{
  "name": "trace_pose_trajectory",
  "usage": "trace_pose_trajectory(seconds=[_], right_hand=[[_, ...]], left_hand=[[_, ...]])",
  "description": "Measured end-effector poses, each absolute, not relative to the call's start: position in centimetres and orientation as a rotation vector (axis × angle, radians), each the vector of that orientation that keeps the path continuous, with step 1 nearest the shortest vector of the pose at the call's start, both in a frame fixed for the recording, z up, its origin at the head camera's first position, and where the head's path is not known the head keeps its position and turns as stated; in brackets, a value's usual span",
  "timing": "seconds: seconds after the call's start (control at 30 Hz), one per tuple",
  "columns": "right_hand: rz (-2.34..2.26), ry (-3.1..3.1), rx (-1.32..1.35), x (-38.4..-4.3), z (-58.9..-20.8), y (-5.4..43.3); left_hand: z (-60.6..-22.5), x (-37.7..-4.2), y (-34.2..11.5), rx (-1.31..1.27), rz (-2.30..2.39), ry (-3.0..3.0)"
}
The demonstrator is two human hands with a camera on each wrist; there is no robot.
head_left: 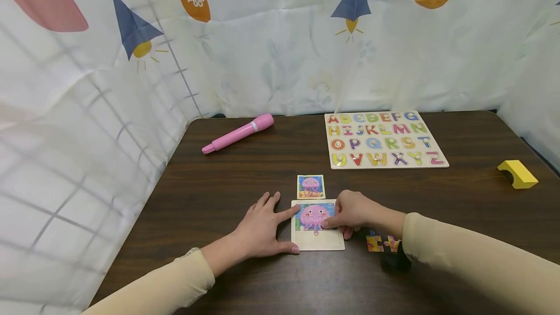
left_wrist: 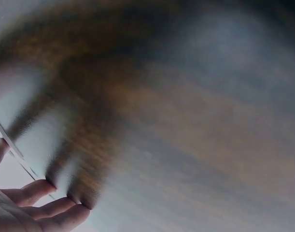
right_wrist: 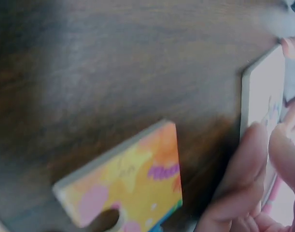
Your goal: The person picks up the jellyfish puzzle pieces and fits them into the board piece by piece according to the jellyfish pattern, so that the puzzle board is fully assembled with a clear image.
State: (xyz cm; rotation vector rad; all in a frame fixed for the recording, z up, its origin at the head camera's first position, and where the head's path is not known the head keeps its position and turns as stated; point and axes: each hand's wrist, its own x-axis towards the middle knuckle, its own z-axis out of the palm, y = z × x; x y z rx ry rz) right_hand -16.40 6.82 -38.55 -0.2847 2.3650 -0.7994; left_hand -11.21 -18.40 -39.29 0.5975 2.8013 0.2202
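A jellyfish jigsaw puzzle (head_left: 314,213) fills the upper part of a white puzzle tray (head_left: 317,244), whose lower strip is bare. My left hand (head_left: 264,225) lies with spread fingers at the tray's left side, index fingertip over the picture's edge and thumb at the lower corner. With bent fingers my right hand (head_left: 355,212) pinches a puzzle piece at the picture's right side, the piece mostly hidden by thumb and fingers. In the right wrist view, a loose yellow puzzle piece (right_wrist: 137,179) lies beside that hand. The left wrist view shows fingers (left_wrist: 55,210) along the tray edge.
Above the tray lies a small jellyfish picture card (head_left: 311,186). Loose puzzle pieces (head_left: 375,243) rest by the right wrist. Farther back are a pink microphone-shaped toy (head_left: 238,135) and an alphabet board (head_left: 385,139). A yellow arch block (head_left: 518,174) sits at the far right.
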Motion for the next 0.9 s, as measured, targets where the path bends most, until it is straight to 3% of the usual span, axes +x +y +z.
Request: trace_pose_trajectory(seconds=[0.4, 0.67, 0.9], right_hand=[[-1.001, 2.325, -0.626, -16.9, -37.1, 11.4], [-0.928, 2.424, -0.805, -15.6, -38.2, 17.1], [-0.806, 2.513, -0.926, -14.4, -39.4, 18.2]], left_hand=[[-39.2, -11.2, -18.3, 0.583, 0.227, 2.801], [-39.2, -11.3, -18.2, 0.579, 0.212, 2.798], [-39.2, -11.2, -18.2, 0.571, 0.214, 2.803]])
